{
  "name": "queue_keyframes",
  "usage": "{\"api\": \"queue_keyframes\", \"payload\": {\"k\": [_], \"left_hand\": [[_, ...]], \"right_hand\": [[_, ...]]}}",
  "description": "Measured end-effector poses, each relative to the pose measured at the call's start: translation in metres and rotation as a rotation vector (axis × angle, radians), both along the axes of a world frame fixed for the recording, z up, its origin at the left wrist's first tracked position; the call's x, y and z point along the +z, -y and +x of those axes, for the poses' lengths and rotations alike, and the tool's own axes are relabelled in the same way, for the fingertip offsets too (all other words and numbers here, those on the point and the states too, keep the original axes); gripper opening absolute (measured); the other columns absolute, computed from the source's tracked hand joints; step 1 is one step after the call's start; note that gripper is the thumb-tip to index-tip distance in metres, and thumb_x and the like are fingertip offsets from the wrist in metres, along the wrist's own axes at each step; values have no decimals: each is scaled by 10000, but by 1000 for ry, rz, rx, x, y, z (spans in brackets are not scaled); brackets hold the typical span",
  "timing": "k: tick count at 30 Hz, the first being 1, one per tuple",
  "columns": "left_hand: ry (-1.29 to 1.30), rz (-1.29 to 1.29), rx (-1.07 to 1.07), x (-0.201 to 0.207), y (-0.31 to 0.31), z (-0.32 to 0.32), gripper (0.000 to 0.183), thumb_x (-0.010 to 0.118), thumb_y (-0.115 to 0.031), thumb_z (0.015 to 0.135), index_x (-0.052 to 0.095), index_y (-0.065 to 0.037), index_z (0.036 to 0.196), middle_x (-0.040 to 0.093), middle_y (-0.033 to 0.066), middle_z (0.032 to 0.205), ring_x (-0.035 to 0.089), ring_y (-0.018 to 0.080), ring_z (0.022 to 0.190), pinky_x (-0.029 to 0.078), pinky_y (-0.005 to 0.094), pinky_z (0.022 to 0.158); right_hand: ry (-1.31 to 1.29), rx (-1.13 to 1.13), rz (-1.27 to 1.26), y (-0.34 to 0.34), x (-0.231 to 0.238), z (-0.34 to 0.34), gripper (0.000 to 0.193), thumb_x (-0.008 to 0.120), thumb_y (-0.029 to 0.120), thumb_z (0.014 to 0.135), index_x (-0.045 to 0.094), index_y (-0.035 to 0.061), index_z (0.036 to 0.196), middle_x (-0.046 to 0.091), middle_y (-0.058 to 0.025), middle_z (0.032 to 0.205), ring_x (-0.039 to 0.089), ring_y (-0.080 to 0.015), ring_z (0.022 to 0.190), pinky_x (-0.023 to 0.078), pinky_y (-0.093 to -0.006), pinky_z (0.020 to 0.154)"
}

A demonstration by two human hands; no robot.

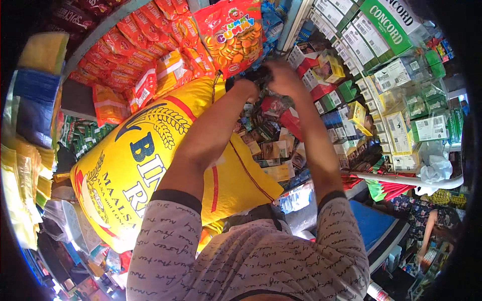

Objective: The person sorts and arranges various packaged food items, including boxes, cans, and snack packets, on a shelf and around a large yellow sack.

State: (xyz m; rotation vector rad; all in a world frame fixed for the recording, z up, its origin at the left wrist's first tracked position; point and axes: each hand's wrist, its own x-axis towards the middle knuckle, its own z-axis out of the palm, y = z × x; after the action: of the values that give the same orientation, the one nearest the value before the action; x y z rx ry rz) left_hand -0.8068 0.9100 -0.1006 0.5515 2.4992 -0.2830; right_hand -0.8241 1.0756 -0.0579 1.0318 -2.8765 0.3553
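Note:
Both my arms reach up and forward, and my hands come close together over a dark, shadowed spot. My left hand [246, 91] is closed, its fingers curled in beside something dark that I cannot make out. Just right of it, my right hand [282, 78] is smeared by motion, and its fingers are hard to read. Right behind the hands hangs a red pouch of gummy candy [232, 37]. A large yellow rice sack [165, 155] leans to the left of my left forearm. Below the hands lie small boxed packs [268, 150], partly hidden by my right arm.
Red snack packets [125, 42] fill the upper left. A curved rack of cigarette cartons [391, 80] runs down the right, ending near a white rail [411, 180] with a plastic bag [436, 169] on it. Another person's arm [428, 233] shows at the lower right.

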Motion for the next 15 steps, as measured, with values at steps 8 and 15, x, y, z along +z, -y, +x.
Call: {"api": "queue_keyframes", "payload": {"k": [8, 15], "left_hand": [[164, -17, 114, 49, 11, 12, 699, 546, -611, 894, 554, -97, 1368, 550, 127, 1408, 510, 331, 1302, 402, 476, 1065], [261, 87, 134, 47, -17, 16, 590, 484, -509, 957, 533, -117, 1394, 494, 125, 1464, 471, 340, 1336, 392, 463, 1083]], "right_hand": [[232, -344, -286, -19, 3, 112, 477, 677, 407, 789, 646, 76, 1130, 685, -220, 1008, 647, -410, 999, 479, -480, 948], [507, -305, 169, -40, -5, 104, 502, 585, 504, 820, 725, 62, 1010, 697, -216, 1049, 659, -382, 1035, 455, -514, 955]]}}
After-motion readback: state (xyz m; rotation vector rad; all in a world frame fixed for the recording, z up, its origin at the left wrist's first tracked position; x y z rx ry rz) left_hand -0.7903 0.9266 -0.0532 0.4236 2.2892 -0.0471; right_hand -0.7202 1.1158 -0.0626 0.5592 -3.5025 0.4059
